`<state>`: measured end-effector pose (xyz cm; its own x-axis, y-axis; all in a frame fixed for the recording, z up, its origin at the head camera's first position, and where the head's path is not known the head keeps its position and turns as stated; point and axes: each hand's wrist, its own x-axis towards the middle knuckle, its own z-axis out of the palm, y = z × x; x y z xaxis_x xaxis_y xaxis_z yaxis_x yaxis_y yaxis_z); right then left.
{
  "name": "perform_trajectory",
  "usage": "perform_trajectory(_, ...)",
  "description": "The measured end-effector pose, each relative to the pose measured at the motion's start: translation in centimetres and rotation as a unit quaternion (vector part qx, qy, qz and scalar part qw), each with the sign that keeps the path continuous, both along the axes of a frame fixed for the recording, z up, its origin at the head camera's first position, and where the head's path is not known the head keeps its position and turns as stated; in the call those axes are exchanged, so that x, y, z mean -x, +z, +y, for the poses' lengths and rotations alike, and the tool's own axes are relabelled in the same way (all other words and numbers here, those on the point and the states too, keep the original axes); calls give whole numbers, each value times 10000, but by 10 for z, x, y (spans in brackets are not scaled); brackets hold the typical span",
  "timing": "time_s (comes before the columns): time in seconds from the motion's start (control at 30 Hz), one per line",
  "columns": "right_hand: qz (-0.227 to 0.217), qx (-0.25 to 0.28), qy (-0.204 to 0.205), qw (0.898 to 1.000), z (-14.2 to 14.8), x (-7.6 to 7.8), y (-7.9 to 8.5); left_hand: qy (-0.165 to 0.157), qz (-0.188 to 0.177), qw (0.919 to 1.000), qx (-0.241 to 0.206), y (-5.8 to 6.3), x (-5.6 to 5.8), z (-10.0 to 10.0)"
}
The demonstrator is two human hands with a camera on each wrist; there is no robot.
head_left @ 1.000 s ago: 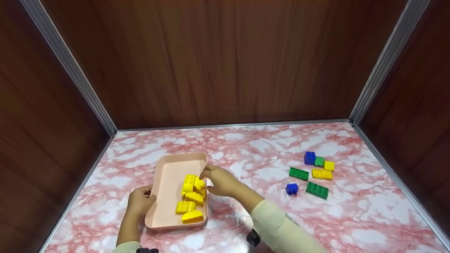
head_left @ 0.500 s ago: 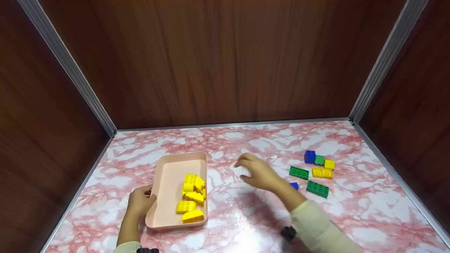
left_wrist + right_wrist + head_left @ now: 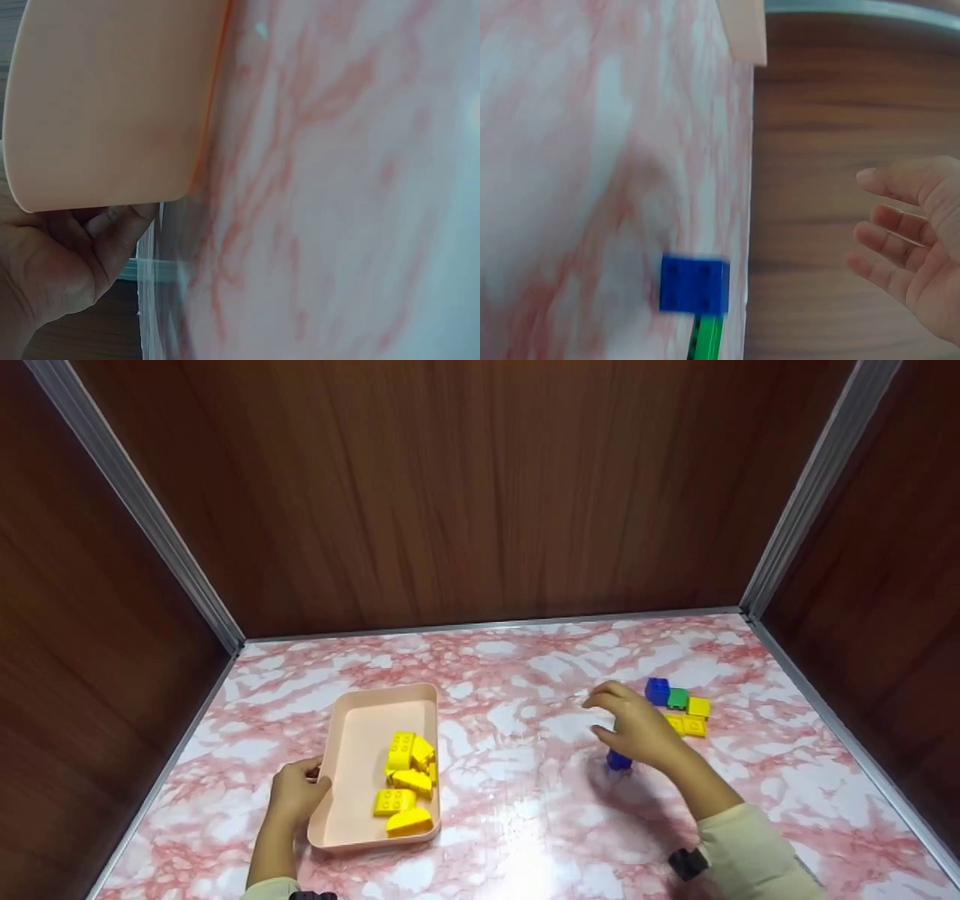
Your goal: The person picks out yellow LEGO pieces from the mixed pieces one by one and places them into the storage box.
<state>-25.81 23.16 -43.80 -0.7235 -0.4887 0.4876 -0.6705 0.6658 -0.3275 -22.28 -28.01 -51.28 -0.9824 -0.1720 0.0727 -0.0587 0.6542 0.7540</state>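
Blue block (image 3: pixel 619 762) on the right half of the bench (image 3: pixel 525 682), empty right hand (image 3: pixel 635 727) raised near it.
Right grip holds nothing, thumb and fingers parted. Step reads as a reach for a block, which one I can't tell; next move calls for lowering and pinching. Toward the right edge: another blue block (image 3: pixel 658 691), green block (image 3: pixel 677 699). Toward the left edge: peach tray (image 3: pixel 364 735), yellow pieces (image 3: pixel 401 751) inside, left hand (image 3: pixel 295 793) gripping its left wall.
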Motion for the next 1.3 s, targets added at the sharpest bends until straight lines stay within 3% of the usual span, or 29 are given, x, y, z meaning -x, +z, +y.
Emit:
perform_trajectory(0.43,-614,62,-986,9932,67,-10,-8,-28,-87,10000,39,-2,-1,-2)
perform_trajectory(0.83,-1447,-7,-1798,9730,114,-4,-21,-44,59,10000,-21,-1,0,-1)
perform_trajectory(1.3,-2186,-492,-2059,9526,131,15,-49,1,43,10000,-11,-1,0,0)
